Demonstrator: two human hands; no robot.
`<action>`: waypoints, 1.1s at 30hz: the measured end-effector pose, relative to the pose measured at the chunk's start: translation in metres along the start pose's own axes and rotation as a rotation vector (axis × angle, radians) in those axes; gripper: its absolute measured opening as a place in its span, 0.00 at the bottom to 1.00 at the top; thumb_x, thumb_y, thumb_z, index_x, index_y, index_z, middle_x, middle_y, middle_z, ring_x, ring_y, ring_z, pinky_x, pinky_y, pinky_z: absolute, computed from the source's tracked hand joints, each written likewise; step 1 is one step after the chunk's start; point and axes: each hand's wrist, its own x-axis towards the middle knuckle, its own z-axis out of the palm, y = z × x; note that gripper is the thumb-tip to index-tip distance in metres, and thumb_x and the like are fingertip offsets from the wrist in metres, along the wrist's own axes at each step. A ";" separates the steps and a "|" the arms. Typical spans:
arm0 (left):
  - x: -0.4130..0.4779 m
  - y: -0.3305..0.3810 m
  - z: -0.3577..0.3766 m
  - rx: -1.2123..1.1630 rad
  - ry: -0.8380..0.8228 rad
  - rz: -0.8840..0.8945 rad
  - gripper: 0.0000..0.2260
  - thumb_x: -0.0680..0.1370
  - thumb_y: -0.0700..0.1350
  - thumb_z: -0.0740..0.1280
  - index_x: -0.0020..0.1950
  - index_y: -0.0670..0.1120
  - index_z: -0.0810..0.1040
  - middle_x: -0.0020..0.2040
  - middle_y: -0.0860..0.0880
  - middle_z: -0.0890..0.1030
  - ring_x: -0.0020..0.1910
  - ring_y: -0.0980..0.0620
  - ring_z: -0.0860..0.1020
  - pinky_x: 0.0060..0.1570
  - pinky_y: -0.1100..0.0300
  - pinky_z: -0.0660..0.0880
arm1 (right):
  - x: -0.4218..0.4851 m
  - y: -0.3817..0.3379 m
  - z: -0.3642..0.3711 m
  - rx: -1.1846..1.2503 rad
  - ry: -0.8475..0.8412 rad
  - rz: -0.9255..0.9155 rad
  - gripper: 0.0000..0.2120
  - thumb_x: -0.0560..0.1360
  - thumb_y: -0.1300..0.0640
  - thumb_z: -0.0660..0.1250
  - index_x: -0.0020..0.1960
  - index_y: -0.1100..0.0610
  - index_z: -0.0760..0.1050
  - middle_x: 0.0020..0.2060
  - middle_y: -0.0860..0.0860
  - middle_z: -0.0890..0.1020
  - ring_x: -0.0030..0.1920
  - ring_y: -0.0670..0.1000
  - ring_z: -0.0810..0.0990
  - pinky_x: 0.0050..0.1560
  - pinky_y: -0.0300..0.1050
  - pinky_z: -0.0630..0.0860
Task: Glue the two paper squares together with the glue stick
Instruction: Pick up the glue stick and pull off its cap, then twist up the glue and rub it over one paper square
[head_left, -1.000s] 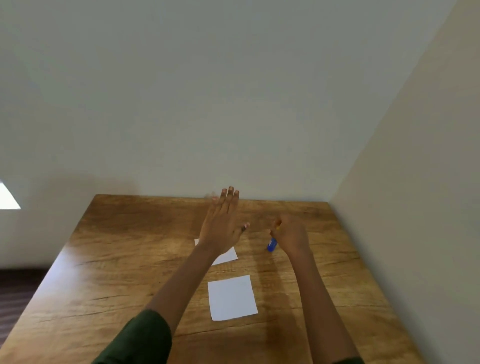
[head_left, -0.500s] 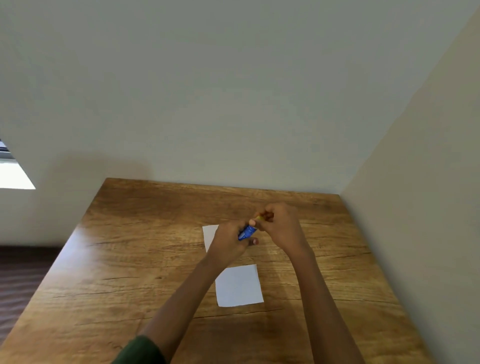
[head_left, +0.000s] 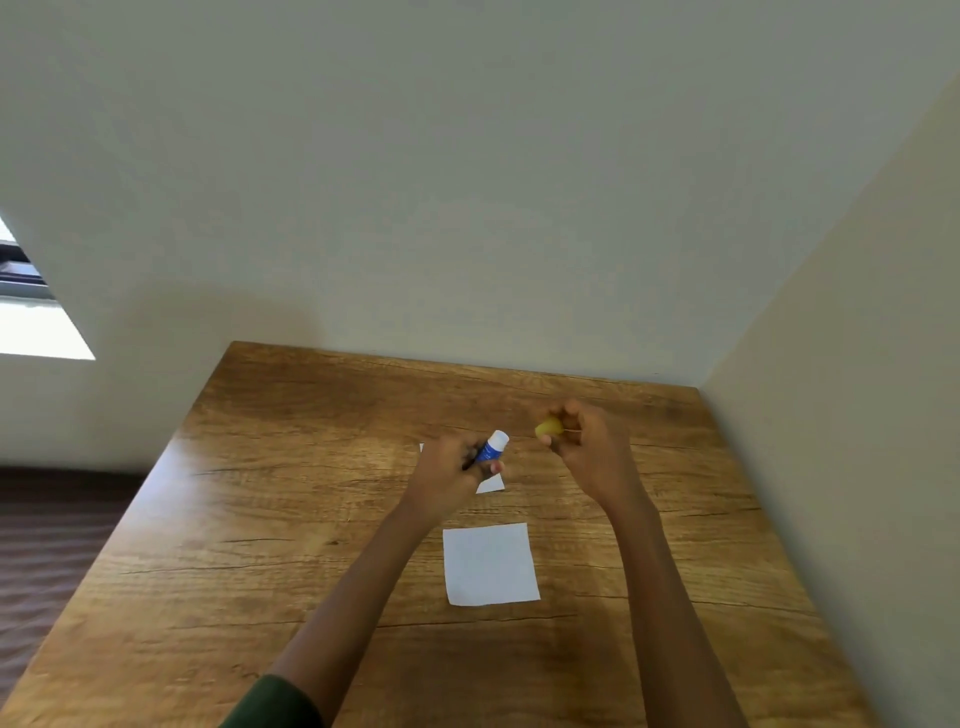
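My left hand (head_left: 451, 467) grips the blue glue stick (head_left: 492, 447), whose uncapped white tip points up and to the right. My right hand (head_left: 587, 441) is a little to the right of it and holds the yellow cap (head_left: 549, 428) in its fingertips. One white paper square (head_left: 491, 564) lies flat on the wooden table (head_left: 260, 519), nearer to me, between my forearms. The second paper square (head_left: 492, 485) lies farther back, mostly hidden under my left hand; only two of its corners show.
The table stands in a corner, with a wall (head_left: 467, 208) along its far edge and another wall (head_left: 857, 415) along its right edge. Its left edge drops to a dark floor (head_left: 47, 545).
My left hand came onto the glue stick and took its body. The hands then drew apart, the cap coming off in my right hand and baring the white tip.
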 end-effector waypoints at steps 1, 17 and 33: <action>-0.001 0.000 -0.002 -0.044 0.022 -0.014 0.12 0.75 0.44 0.70 0.56 0.41 0.78 0.44 0.44 0.84 0.40 0.51 0.79 0.34 0.69 0.68 | 0.000 0.009 0.000 -0.033 0.026 0.025 0.08 0.71 0.67 0.71 0.49 0.58 0.78 0.41 0.46 0.80 0.41 0.41 0.78 0.42 0.28 0.75; -0.008 -0.009 -0.003 -0.223 0.253 -0.199 0.13 0.72 0.47 0.72 0.54 0.44 0.78 0.46 0.52 0.79 0.43 0.57 0.76 0.35 0.70 0.71 | -0.024 0.071 0.025 -0.363 0.088 0.152 0.15 0.72 0.63 0.69 0.58 0.57 0.74 0.56 0.54 0.78 0.57 0.56 0.75 0.52 0.49 0.76; -0.004 -0.007 -0.005 -0.563 0.453 -0.416 0.08 0.67 0.48 0.77 0.42 0.46 0.82 0.37 0.47 0.85 0.37 0.51 0.84 0.42 0.53 0.82 | -0.044 -0.019 0.080 0.232 0.012 0.093 0.15 0.70 0.55 0.73 0.55 0.56 0.76 0.39 0.42 0.79 0.39 0.40 0.79 0.37 0.27 0.74</action>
